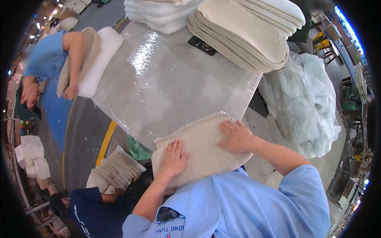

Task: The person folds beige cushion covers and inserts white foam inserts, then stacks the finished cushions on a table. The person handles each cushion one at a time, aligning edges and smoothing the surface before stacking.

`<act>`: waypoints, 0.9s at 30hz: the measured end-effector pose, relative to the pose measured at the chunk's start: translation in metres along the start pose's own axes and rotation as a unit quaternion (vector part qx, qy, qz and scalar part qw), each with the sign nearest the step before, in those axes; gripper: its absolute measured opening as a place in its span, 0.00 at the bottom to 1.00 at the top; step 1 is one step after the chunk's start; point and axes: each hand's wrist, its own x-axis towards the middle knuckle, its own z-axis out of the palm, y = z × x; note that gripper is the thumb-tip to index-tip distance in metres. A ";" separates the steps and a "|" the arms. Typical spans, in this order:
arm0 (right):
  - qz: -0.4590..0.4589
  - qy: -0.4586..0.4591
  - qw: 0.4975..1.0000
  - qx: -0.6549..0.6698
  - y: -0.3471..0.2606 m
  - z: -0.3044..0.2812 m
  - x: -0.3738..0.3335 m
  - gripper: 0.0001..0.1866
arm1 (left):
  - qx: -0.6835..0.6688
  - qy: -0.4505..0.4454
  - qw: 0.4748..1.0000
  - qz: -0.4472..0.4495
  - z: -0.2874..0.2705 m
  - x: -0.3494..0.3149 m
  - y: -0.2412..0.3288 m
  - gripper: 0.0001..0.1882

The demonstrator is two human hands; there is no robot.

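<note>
A beige fabric cushion cover (198, 146) with a frayed far edge lies across the near edge of the table, up against my body. My left hand (173, 159) rests flat on its left part, fingers stretched out. On its right part my right hand (237, 137) is spread over the cloth, slightly blurred. Nothing is gripped in either hand. Whether the cover has a filling inside cannot be made out. Further back on the table sits a thick stack of similar beige covers (238, 35), with a small black object (201, 46) beside it.
White padding (162, 16) is piled at the table's (170, 87) far edge. A heap of clear plastic bags (301, 103) stands at the right. Two people work at the left, one holding beige and white pieces (101, 59), one near a cushion stack (117, 170). Green cloth (139, 148) hangs by the table.
</note>
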 end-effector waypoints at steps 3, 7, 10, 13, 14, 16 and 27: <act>0.078 0.025 0.996 0.039 0.027 -0.006 0.006 0.42 | 0.003 -0.019 1.000 -0.015 -0.007 0.004 -0.001 0.40; 0.100 0.047 0.980 0.168 0.045 -0.010 0.011 0.40 | 0.027 0.044 0.989 -0.141 -0.006 0.007 -0.019 0.45; 0.170 0.058 0.961 0.209 0.053 -0.004 0.018 0.44 | -0.023 0.064 0.964 -0.257 -0.033 -0.002 -0.019 0.53; 0.219 0.028 0.926 0.306 0.060 -0.004 0.023 0.50 | -0.169 0.091 0.931 -0.311 -0.039 -0.015 -0.044 0.61; 0.211 0.033 0.922 0.322 0.057 -0.008 0.025 0.52 | -0.204 0.107 0.924 -0.306 -0.025 -0.015 -0.060 0.62; 0.193 0.074 0.920 0.334 0.055 -0.017 0.025 0.53 | -0.240 0.160 0.916 -0.281 -0.017 -0.012 -0.071 0.63; 0.196 0.301 0.864 0.354 0.073 -0.064 0.040 0.52 | -0.281 0.323 0.888 -0.170 -0.079 0.070 -0.020 0.48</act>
